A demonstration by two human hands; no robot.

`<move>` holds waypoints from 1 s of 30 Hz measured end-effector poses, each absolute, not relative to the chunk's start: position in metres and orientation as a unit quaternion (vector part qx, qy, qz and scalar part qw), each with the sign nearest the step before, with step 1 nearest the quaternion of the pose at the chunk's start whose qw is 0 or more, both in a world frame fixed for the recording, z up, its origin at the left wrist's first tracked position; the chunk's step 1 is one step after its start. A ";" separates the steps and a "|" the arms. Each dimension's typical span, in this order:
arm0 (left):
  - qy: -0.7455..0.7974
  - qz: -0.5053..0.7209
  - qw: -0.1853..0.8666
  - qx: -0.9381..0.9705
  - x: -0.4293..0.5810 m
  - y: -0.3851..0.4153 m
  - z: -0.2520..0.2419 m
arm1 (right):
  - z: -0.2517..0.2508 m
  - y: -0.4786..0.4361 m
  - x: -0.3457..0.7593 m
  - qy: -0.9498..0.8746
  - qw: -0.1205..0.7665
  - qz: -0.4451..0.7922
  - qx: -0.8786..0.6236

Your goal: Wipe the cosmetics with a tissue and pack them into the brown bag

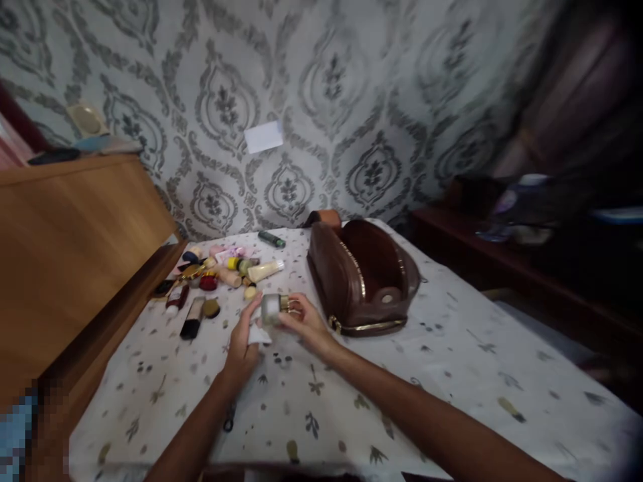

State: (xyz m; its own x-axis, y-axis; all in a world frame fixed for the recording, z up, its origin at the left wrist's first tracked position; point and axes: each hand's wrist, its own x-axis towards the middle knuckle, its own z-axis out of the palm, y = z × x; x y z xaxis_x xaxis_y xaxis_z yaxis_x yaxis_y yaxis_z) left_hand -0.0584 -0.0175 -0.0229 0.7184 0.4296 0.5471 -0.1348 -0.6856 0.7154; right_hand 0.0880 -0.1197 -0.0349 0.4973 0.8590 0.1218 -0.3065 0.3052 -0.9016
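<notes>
In the head view my right hand [310, 325] grips a small frosted glass bottle with a gold neck [271, 309], which looks like a perfume bottle. The bottle lies on its side in the air, its gold end toward the right. My left hand [244, 338] is closed around a white tissue or cloth [259, 335] against the bottle's other end. Just to the right stands a brown leather toiletry bag [329, 274], its zipper open and its inside dark.
Several cosmetics lie at the left, among them a cream tube [266, 270], a black-capped foundation bottle [193, 320] and a round gold-brown lid [211, 308]. A green tube [271, 239] lies near the wall. A wooden panel [90, 248] borders the patterned tablecloth [321, 428].
</notes>
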 end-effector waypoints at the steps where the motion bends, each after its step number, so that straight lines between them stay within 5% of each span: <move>1: 0.104 0.359 0.400 0.837 -0.058 -0.018 -0.024 | -0.035 -0.120 0.089 -0.339 0.738 0.361 -0.459; 13: 0.238 0.313 0.566 0.725 -0.053 -0.017 -0.027 | -0.015 -0.139 0.095 -0.558 0.541 0.065 -0.626; 30: 0.331 0.225 0.657 0.638 -0.041 -0.010 -0.010 | -0.019 -0.146 0.093 -0.786 0.316 -0.051 -0.529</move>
State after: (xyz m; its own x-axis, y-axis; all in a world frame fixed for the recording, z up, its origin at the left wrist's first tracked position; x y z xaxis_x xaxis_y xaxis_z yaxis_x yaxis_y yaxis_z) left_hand -0.0414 -0.0098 -0.0096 0.6792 0.7186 -0.1489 0.1276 0.0842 0.9882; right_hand 0.0931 -0.1463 -0.0192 -0.2418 0.7988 0.5509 0.8635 0.4360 -0.2533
